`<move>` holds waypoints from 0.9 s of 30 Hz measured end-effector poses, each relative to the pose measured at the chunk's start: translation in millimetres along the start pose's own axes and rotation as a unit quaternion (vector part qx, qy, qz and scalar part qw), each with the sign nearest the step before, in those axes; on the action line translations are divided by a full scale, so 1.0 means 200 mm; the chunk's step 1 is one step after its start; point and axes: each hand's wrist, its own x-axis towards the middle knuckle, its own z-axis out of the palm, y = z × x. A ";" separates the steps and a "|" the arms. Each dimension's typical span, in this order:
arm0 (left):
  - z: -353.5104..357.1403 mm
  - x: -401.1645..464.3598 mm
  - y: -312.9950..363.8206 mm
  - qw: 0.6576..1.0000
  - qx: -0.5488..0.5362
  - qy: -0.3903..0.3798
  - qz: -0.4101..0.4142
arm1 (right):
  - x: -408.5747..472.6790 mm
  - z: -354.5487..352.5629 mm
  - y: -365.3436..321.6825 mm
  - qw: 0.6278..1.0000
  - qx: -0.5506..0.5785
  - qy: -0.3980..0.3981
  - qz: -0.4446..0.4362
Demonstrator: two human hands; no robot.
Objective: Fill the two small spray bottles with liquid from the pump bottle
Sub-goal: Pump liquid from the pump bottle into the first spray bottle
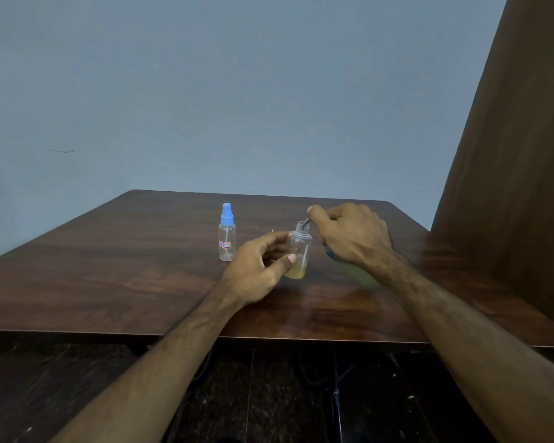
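Standing uncapped on the wooden table (109,266), the open spray bottle (298,251) is a small clear plastic cylinder with a threaded neck; a shallow layer of yellowish liquid sits at its bottom. Left hand (259,266) holds this bottle, thumb across the lower front, fingers curled round the far side. Right hand (352,235) is just to the right of the bottle, knuckles up, fingers closed around the pump bottle (333,255), of which only a dark blue-grey sliver shows beneath the palm. The index finger is bent over the top, and a thin dark spout (305,223) reaches from under it to the bottle's open mouth. Left of the open bottle, apart from it, stands the capped spray bottle (227,233): clear, apparently empty, with a light blue sprayer top and a small white label edged in red; its writing is not legible. Table surface is dark, glossy wood grain. Behind it is a plain blue-grey wall (205,91).
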 end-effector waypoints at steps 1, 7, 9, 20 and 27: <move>0.00 0.00 0.00 1.000 -0.002 0.002 0.000 | 0.00 0.00 0.00 1.000 -0.004 0.000 0.001; 0.00 0.00 0.00 1.000 -0.003 0.001 -0.005 | 0.00 0.00 -0.01 1.000 -0.007 0.001 -0.006; 0.00 0.00 0.00 1.000 0.001 -0.001 -0.004 | 0.00 0.00 -0.01 1.000 -0.001 0.003 -0.008; 0.00 0.00 0.00 1.000 0.010 0.003 -0.008 | 0.01 -0.01 0.00 1.000 -0.014 0.006 -0.016; 0.00 0.00 0.01 1.000 0.006 0.008 -0.005 | 0.01 -0.02 -0.01 1.000 -0.010 -0.006 -0.005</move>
